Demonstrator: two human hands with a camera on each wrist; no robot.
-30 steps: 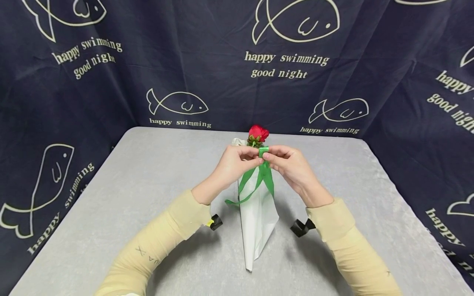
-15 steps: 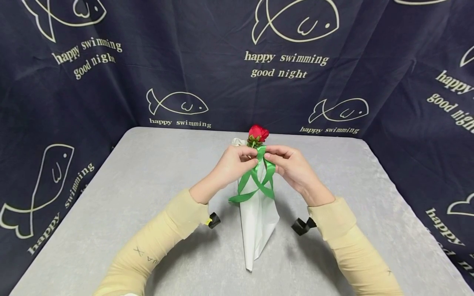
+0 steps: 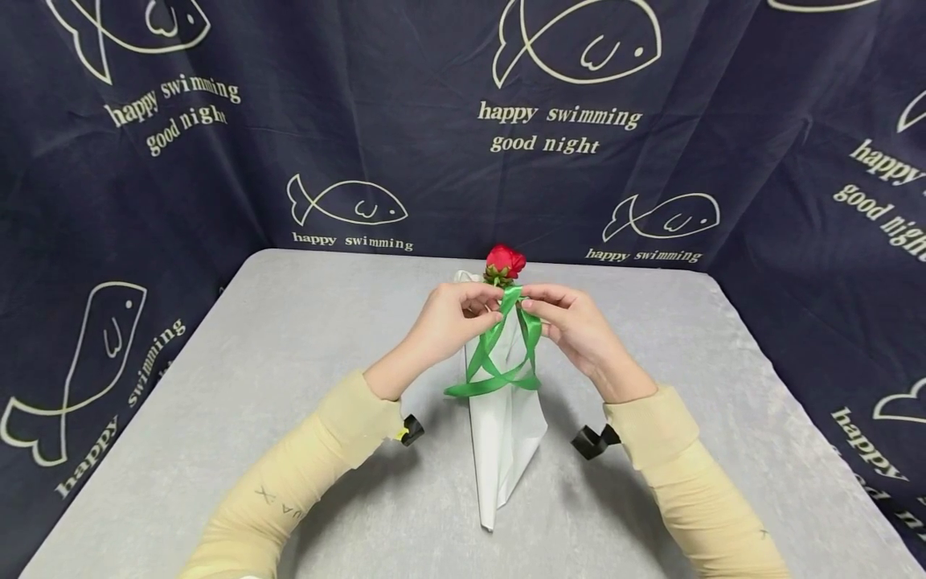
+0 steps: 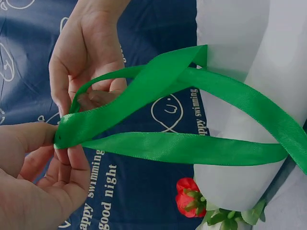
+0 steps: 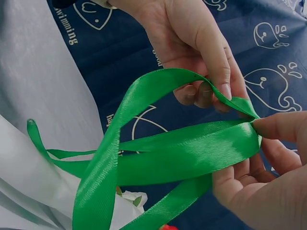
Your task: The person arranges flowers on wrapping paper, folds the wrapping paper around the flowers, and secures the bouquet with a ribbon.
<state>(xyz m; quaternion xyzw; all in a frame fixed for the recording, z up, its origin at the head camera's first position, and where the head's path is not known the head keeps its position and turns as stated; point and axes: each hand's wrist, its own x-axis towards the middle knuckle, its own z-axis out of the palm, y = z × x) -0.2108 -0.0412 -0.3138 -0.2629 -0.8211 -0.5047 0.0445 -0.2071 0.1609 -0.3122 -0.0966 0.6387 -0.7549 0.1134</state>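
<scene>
A red artificial rose point(image 3: 505, 261) pokes out of a white paper cone point(image 3: 499, 434) lying on the table, its tip toward me. Green satin ribbon point(image 4: 168, 148) rises from the paper in loops, with strands crossing over the cone in the head view. Fingertips and thumb of my left hand point(image 3: 452, 318) pinch the ribbon's folded top just below the rose. Opposite it, my right hand point(image 3: 579, 326) pinches the same bunch between thumb and fingers, seen closest in the right wrist view. Both sets of fingertips nearly meet there.
The grey cloth-covered table point(image 3: 347, 322) extends around the bouquet. Dark blue curtain point(image 3: 434, 121) with fish drawings and lettering stands behind and at both sides. A black strap point(image 3: 593, 441) hangs below the right cuff, with another point(image 3: 412, 430) below the left.
The ribbon strands, bunched close together a second ago, have spread into wider loops that cross lower on the paper. My left hand has shifted slightly left. The rose and paper stay put.
</scene>
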